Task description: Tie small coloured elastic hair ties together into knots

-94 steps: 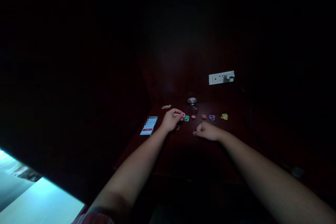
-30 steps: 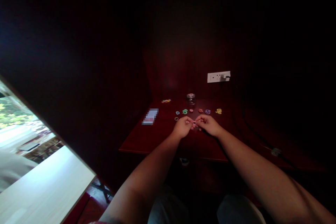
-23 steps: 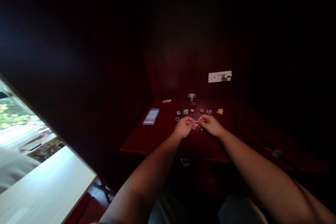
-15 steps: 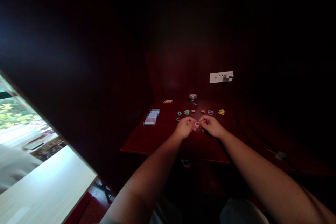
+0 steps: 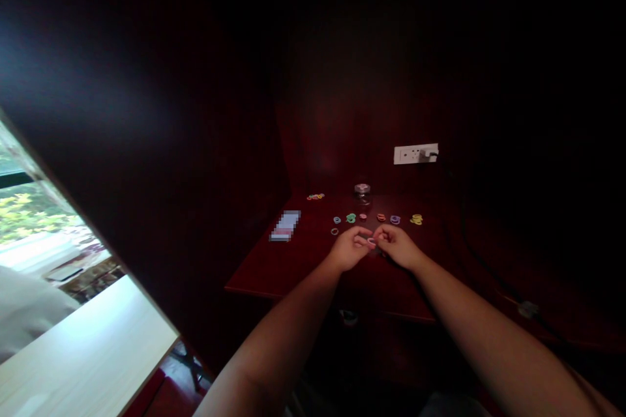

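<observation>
Close together over the dark red table, my two hands meet at a small pale pink hair tie (image 5: 371, 242). My left hand (image 5: 349, 249) has its fingers curled on the left side of the band. From the right, my right hand (image 5: 398, 247) pinches at it; its fingertips are partly hidden. Beyond the hands lie small groups of hair ties in a row: blue (image 5: 337, 220), green (image 5: 351, 217), pink (image 5: 362, 216), orange (image 5: 381, 217), purple (image 5: 395, 219) and yellow (image 5: 416, 219). A single brownish hair tie (image 5: 334, 231) rests left of my left hand.
A clear jar with a lid (image 5: 362, 193) stands behind the row. Several mixed-colour bands (image 5: 315, 197) lie at the back left, with a blurred phone-like object (image 5: 285, 226) nearer. A wall socket (image 5: 416, 154) holds a plug; a cable runs down the right side.
The view has tilted up slightly, so everything sits lower. My left finger and thumb have spread a little, and the pink hair tie has turned between my hands.
</observation>
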`<state>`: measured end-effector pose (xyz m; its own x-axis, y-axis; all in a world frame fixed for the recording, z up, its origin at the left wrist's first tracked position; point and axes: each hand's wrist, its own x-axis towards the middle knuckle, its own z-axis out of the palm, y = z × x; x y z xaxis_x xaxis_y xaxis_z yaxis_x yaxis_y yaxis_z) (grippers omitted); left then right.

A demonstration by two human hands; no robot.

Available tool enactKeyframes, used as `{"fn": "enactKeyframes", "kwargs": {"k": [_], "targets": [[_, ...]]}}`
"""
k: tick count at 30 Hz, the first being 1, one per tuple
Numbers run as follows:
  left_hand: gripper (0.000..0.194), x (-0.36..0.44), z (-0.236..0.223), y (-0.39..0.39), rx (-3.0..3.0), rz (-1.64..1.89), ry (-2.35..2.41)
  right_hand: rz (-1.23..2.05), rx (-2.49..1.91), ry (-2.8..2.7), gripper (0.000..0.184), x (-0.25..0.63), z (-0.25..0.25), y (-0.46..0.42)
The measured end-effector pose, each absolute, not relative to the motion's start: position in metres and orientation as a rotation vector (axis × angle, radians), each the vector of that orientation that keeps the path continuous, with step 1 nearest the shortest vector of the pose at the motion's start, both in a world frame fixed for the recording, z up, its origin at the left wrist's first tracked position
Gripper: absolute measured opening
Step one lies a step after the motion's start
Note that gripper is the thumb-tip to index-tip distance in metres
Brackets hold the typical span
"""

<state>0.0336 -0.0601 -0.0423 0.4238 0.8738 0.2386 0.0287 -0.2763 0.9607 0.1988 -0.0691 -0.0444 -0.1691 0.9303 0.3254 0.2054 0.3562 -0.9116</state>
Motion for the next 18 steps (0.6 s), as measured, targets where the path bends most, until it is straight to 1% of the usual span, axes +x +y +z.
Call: {"fn": "enactKeyframes", "kwargs": {"k": [5,10,18], "targets": [[0.019,0.0340,-0.0481,-0.0539,1.672,1.037,0.807,0.925,-1.043,-1.643,0.016,0.1988,-0.0422,-0.0712],[0.011,0.0343,-0.0457,-0.0534,1.662,1.050,0.824,0.950,-1.040,-1.641,0.021,0.1981,-0.0398,-0.0729],[0.009,0.0323,-0.0406,-0.0566,1.667,1.076,0.827,0.973,-1.046,-1.618,0.044,0.1991,-0.0391,-0.0722]]}}
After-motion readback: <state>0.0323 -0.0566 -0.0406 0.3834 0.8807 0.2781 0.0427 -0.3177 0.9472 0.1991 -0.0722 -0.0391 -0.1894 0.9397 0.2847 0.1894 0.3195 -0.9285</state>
